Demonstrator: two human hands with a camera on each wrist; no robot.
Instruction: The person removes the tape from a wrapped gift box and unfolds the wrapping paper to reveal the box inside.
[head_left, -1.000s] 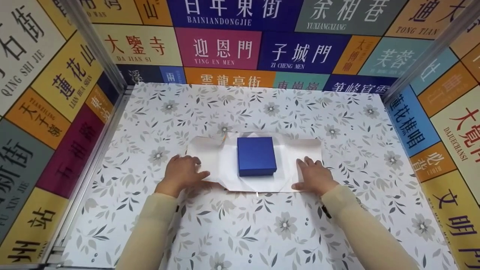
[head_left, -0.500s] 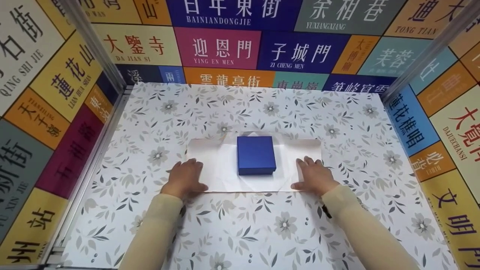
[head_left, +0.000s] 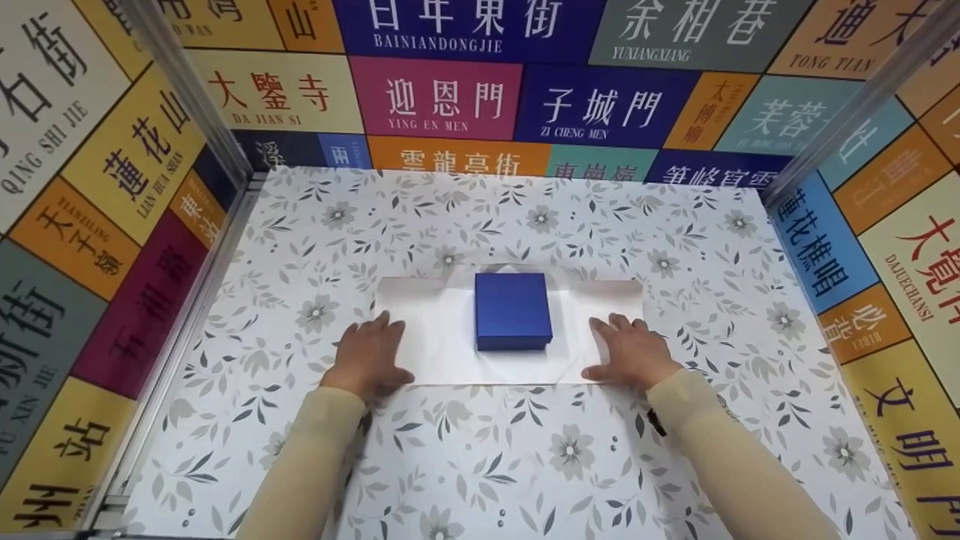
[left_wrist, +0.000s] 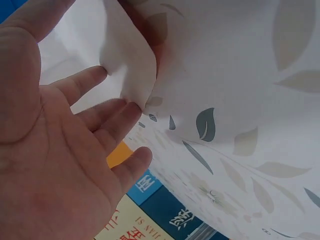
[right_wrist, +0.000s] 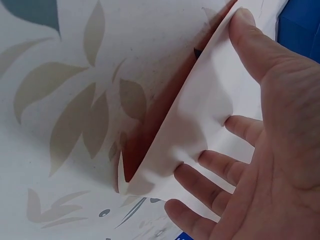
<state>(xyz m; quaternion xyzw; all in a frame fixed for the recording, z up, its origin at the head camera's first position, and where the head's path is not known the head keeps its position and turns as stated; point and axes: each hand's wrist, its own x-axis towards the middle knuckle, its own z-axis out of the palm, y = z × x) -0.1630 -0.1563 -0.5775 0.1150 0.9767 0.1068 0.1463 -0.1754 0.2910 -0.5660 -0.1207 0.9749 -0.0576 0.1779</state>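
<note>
A small blue box [head_left: 513, 307] sits on a creased sheet of wrapping paper [head_left: 442, 337], whose white side faces up. My left hand [head_left: 366, 354] lies on the paper's left end, thumb at the near corner. At the opposite end, my right hand [head_left: 631, 351] presses down with its fingers spread. Close up in the left wrist view, fingertips [left_wrist: 131, 109] touch the white paper [left_wrist: 135, 60] near its edge. The right wrist view shows fingertips denting the paper [right_wrist: 192, 107], with its red-orange underside visible along the lifted edge. A corner of the box [right_wrist: 302, 30] appears there.
A white tablecloth [head_left: 480, 465] with grey leaves and flowers covers the table. Panels of colourful Chinese signs stand at the back [head_left: 442, 97], on the left and on the right, with metal posts [head_left: 202, 97] at the corners.
My left hand has shifted slightly toward me, its thumb now at the near edge. The paper's left end has flattened out from its curled, uneven shape. The right hand stays almost in place.
</note>
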